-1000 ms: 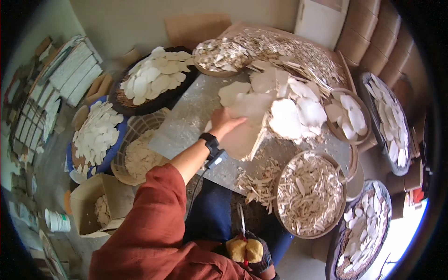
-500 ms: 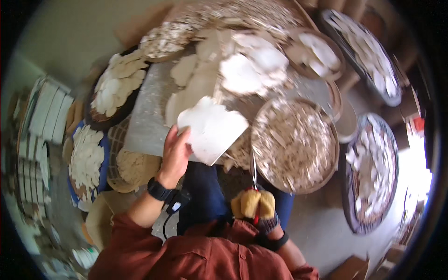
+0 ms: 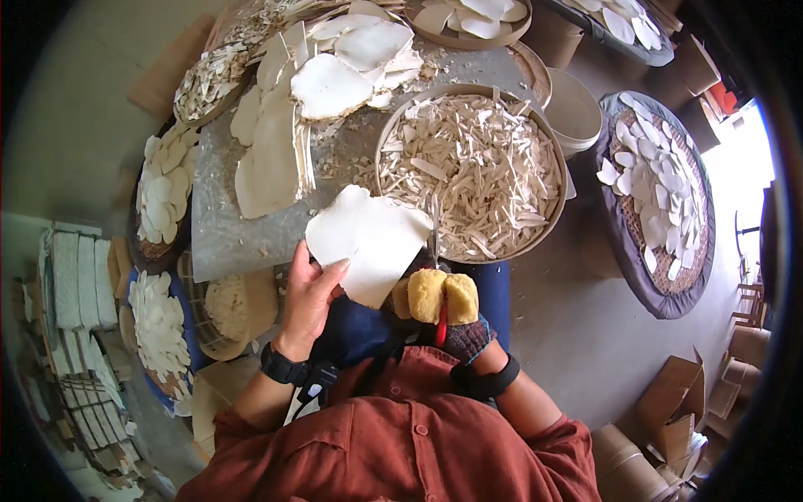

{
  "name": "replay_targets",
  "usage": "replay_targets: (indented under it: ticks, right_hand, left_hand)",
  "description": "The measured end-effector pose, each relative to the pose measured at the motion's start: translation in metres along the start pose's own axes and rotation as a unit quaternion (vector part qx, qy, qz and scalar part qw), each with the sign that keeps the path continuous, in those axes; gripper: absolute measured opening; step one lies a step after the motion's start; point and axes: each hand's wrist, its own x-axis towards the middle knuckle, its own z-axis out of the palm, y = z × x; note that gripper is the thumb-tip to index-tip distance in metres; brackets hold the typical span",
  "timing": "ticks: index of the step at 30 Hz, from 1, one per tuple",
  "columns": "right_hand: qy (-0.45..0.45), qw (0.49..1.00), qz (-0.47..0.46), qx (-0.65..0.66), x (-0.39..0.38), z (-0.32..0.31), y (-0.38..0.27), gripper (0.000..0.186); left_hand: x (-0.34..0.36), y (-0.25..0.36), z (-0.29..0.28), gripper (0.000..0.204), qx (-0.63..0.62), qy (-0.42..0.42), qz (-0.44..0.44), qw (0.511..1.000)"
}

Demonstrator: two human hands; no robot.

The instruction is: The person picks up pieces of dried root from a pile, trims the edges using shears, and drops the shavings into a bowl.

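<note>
My left hand (image 3: 311, 294) holds a large, flat, cream-white sheet (image 3: 368, 243) by its lower left edge, lifted over my lap. My right hand (image 3: 447, 322), in a dark glove, grips scissors (image 3: 436, 251) with yellow padded handles; the blades point up along the sheet's right edge. Right behind them stands a round basket of white cut strips (image 3: 473, 163). Further back, whole white sheets (image 3: 326, 79) lie piled on a grey metal board (image 3: 226, 234).
Round trays of white cut pieces stand on the left (image 3: 163, 201), lower left (image 3: 159, 330) and right (image 3: 661, 188). A white bucket (image 3: 577, 109) sits beside the strip basket. Stacked white bundles (image 3: 75, 284) lie far left, cardboard boxes (image 3: 669, 410) at lower right.
My left hand has drawn the white sheet off the pile toward me. My right hand has raised the scissors to the sheet's right edge. The view has tilted down.
</note>
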Motion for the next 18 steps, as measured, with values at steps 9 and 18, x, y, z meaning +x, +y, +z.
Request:
replay_targets:
  ticks: [9, 18]
  right_hand:
    - [-0.038, 0.601, -0.134, -0.787, -0.015, 0.046, -0.009, 0.027]
    - [0.087, 0.882, 0.021, -0.462, -0.019, 0.027, -0.021, 0.024]
  left_hand:
    - [0.039, -0.002, -0.001, 0.061, 0.044, 0.050, 0.178, 0.982]
    - [0.064, 0.024, 0.020, 0.063, 0.071, -0.076, 0.084, 0.991]
